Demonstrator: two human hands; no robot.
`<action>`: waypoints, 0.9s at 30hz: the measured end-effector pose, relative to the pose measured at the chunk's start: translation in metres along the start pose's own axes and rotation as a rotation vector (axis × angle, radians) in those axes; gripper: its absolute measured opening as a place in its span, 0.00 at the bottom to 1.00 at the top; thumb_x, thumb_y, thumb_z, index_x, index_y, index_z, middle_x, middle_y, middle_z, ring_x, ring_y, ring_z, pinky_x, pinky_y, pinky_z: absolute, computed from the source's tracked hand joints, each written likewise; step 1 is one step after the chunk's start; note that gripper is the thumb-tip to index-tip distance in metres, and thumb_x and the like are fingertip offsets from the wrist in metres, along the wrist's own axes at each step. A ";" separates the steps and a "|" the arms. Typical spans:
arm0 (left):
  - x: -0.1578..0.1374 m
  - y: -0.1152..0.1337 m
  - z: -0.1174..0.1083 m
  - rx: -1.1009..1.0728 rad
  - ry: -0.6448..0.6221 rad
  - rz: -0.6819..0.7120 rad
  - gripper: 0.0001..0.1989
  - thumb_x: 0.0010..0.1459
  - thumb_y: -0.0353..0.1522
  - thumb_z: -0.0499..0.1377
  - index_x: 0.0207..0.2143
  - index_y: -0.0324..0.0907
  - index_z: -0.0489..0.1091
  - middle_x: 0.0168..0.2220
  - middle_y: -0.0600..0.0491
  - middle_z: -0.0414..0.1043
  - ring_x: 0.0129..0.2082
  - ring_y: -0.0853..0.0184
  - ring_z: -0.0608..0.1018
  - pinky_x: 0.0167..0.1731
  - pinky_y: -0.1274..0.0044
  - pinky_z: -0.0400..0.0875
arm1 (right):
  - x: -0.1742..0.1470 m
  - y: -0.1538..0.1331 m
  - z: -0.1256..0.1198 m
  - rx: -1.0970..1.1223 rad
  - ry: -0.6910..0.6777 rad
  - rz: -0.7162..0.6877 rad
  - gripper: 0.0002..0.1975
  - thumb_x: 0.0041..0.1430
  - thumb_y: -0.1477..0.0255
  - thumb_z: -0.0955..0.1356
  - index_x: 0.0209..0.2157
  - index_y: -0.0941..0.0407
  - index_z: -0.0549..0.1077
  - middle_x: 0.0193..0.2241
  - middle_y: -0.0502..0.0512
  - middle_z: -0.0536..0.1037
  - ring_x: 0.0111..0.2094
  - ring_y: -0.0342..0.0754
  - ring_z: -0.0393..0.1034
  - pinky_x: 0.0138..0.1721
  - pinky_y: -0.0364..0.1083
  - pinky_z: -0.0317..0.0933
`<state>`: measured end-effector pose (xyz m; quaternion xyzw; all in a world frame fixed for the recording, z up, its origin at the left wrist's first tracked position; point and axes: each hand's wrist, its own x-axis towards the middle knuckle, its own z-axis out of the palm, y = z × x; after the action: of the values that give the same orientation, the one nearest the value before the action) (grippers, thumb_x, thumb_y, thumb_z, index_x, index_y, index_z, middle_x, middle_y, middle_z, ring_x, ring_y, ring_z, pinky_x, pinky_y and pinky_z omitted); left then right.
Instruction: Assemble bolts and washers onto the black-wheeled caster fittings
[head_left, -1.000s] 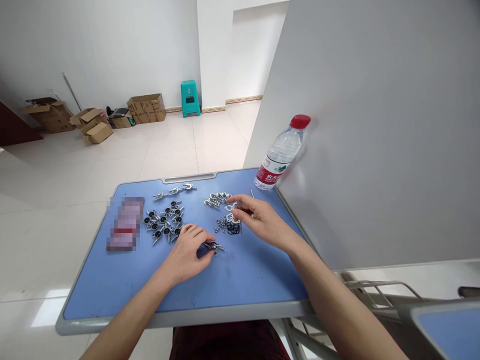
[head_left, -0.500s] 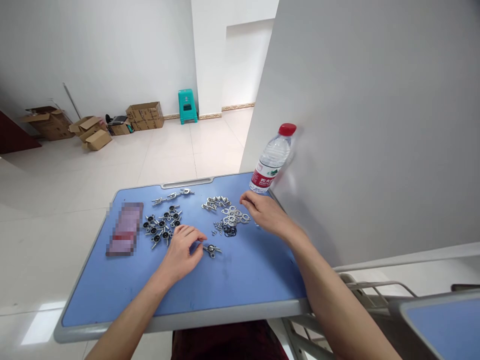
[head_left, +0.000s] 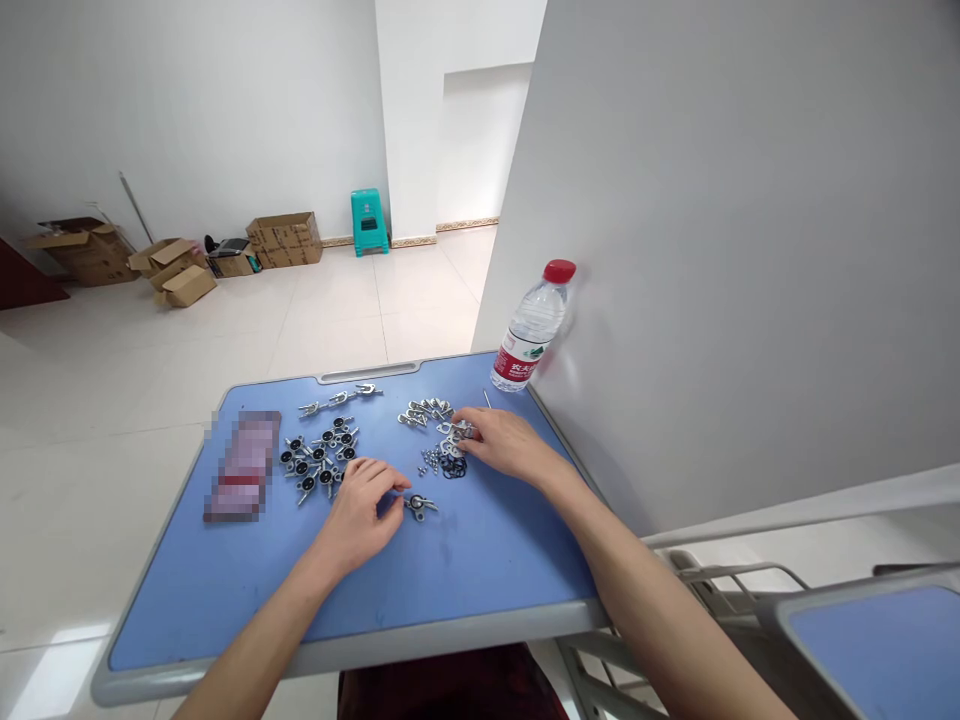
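My left hand (head_left: 367, 505) rests low over the blue desk (head_left: 300, 590), its curled thumb and forefinger at the left end of a small metal fitting with a black ring (head_left: 421, 506). The exact grip is hard to see. My right hand (head_left: 504, 440) reaches over a pile of flat silvery plates (head_left: 450, 443), thumb and fingers apart above them. Beside the plates lie small screws (head_left: 429, 460), black rubber rings (head_left: 454, 467) and several metal clips (head_left: 424, 410). Left of my left hand is a cluster of fittings with black discs (head_left: 319, 455), one partly hidden by the hand.
A water bottle with a red cap (head_left: 532, 325) stands at the desk's back right, beside a grey panel (head_left: 712, 250). Forked metal parts (head_left: 341, 398) lie in a row near the back edge. A blurred purple packet (head_left: 244, 465) is at left. A thin metal rod (head_left: 487, 399) lies near the bottle.
My right hand has moved left and down from beside the bottle to the flat plates, uncovering the thin rod. My left hand stays by the fitting. The view has shifted slightly.
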<state>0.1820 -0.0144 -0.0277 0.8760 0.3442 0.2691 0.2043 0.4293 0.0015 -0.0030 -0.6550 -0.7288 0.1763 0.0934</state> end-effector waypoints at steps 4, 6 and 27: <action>0.000 0.001 -0.001 0.008 -0.005 -0.002 0.09 0.56 0.23 0.51 0.33 0.43 0.67 0.32 0.55 0.72 0.35 0.65 0.73 0.45 0.68 0.63 | 0.001 -0.001 0.001 0.023 -0.013 -0.012 0.11 0.59 0.75 0.65 0.43 0.53 0.74 0.33 0.54 0.78 0.35 0.50 0.69 0.29 0.43 0.50; 0.000 0.001 0.000 0.006 -0.010 -0.008 0.09 0.57 0.23 0.51 0.33 0.43 0.67 0.31 0.54 0.72 0.34 0.65 0.73 0.45 0.67 0.63 | 0.001 -0.002 0.002 0.044 -0.018 -0.008 0.10 0.58 0.77 0.65 0.40 0.54 0.75 0.31 0.54 0.77 0.33 0.48 0.69 0.28 0.42 0.49; 0.000 0.001 0.000 -0.118 0.094 -0.065 0.15 0.68 0.36 0.46 0.29 0.43 0.64 0.27 0.53 0.67 0.29 0.65 0.68 0.34 0.72 0.65 | -0.028 -0.057 0.032 0.600 0.243 -0.460 0.10 0.62 0.74 0.64 0.35 0.55 0.79 0.30 0.54 0.76 0.31 0.45 0.70 0.32 0.43 0.63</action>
<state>0.1825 -0.0153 -0.0270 0.8373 0.3652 0.3228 0.2477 0.3684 -0.0352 -0.0079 -0.4344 -0.7562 0.2771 0.4034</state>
